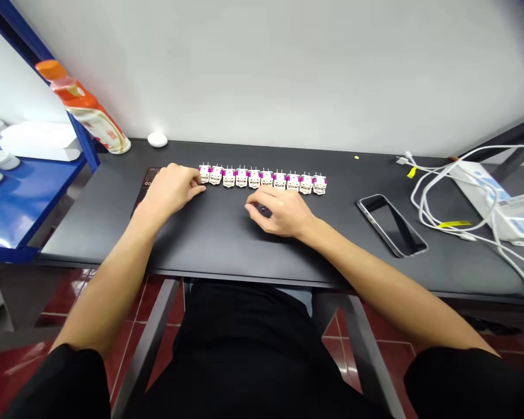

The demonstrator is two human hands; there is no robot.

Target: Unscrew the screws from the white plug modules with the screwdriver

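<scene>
White parts (pixel 254 178) on a black table (pixel 218 244); pale wall (pixel 262 75), red-tiled floor (pixel 120 329).

A plain pale wall (pixel 262 75) rises straight behind the black worktop (pixel 218 235), a glossy blue shelf (pixel 24 201) gleams at left, and down below, red floor tiles (pixel 122 330) flash bright glints between pale joints!

Black tabletop (pixel 218 250); near its middle, a row of ten white-and-purple parts (pixel 254 178); at left, an orange-capped bottle (pixel 96 119), a white rounded object (pixel 158 139) and a partly covered dark device (pixel 145 186), probably a phone; at right, a dark-screened phone (pixel 393 226), tangled white cables (pixel 422 209) and a white box (pixel 480 189).
</scene>
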